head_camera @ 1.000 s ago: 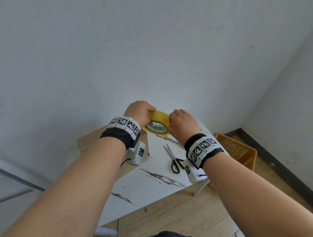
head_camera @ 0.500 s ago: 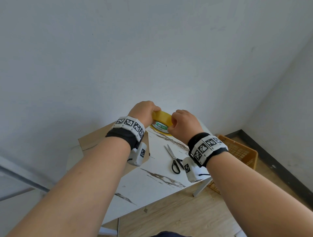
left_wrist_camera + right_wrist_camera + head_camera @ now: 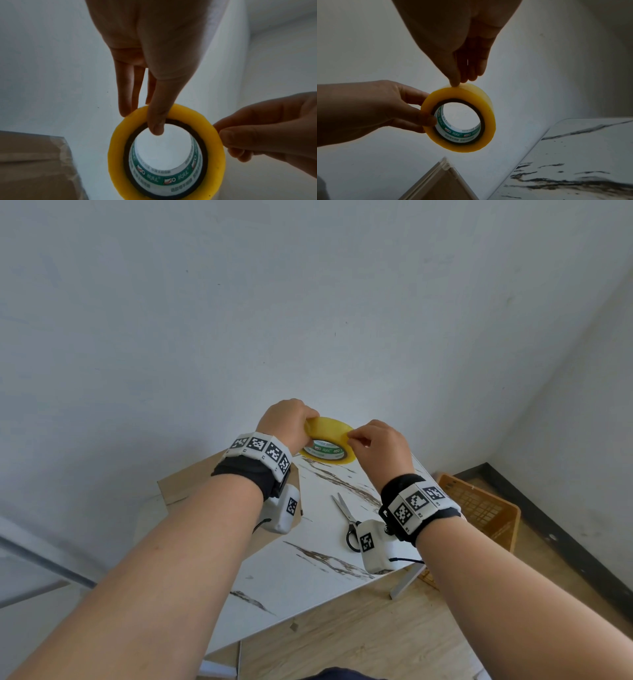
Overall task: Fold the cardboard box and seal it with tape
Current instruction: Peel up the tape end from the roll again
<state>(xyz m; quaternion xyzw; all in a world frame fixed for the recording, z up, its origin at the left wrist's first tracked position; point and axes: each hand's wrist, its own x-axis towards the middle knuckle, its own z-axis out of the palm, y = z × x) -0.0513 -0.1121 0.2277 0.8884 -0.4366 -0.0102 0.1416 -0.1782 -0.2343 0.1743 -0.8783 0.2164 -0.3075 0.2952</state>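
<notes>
Table [image 3: 301,573]: white top with dark marble streaks, filling the lower middle of the head view.
Box [image 3: 191,481]: brown cardboard, standing on the table at about 9 o'clock from the tape roll, partly hidden behind the left forearm; a strip of clear tape shows along one edge in the left wrist view [image 3: 65,151].
Basket [image 3: 479,508]: orange plastic, on the floor at 3 o'clock from the table.
Scissors [image 3: 347,520]: black handles, lying flat on the table, blades pointing toward 11 o'clock, well below the roll.
Left hand [image 3: 286,422]: grips the roll's left side, thumb hooked into the core, fingers curled over the outer face; closed on the roll.
Right hand [image 3: 380,446]: fingertips pinched together at the roll's outer rim at 3 o'clock, touching the yellow band; whether a loose tape end sits between them cannot be told.
Tape roll [image 3: 327,445]: yellow, with a green and white printed core, held in the air above the table's far edge, between both hands. Its hole axis runs roughly toward the camera and down, so the ring's open face tilts toward the person.
</notes>
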